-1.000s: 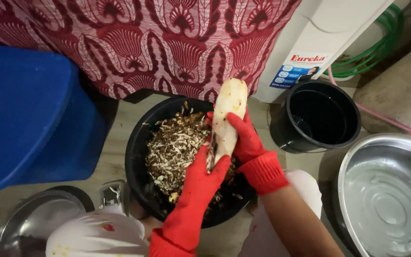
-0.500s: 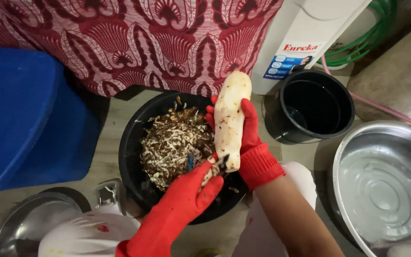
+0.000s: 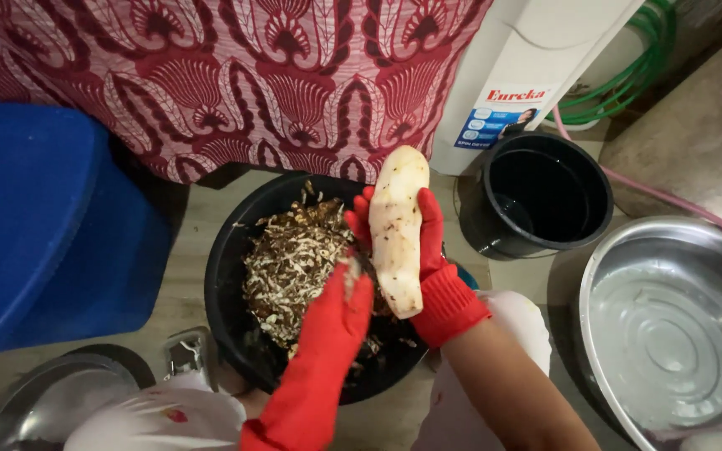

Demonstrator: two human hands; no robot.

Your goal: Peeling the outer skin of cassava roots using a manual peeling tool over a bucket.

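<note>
A pale, peeled root [image 3: 396, 225] stands nearly upright over a black basin [image 3: 219, 276] filled with brown and white peelings [image 3: 290, 267]. My right hand [image 3: 438, 266], in a red glove, grips the root from behind, fingers wrapped around its middle. My left hand [image 3: 336, 317], in a long red glove, is closed just left of the root's lower end, above the peelings. A small pale blade or peeler tip shows at its fingertips; the rest of the tool is hidden by the glove.
A black bucket [image 3: 545, 192] stands to the right of the basin, and a large steel basin [image 3: 670, 326] farther right. A blue tub [image 3: 35, 225] is on the left, a steel bowl [image 3: 52, 401] lower left. Behind are a patterned red cloth [image 3: 236, 75], a white appliance [image 3: 536, 58] and a green hose [image 3: 628, 83].
My left hand has drawn down along the root from its middle to its lower end. My right hand keeps its grip, with the root tilted slightly more upright.
</note>
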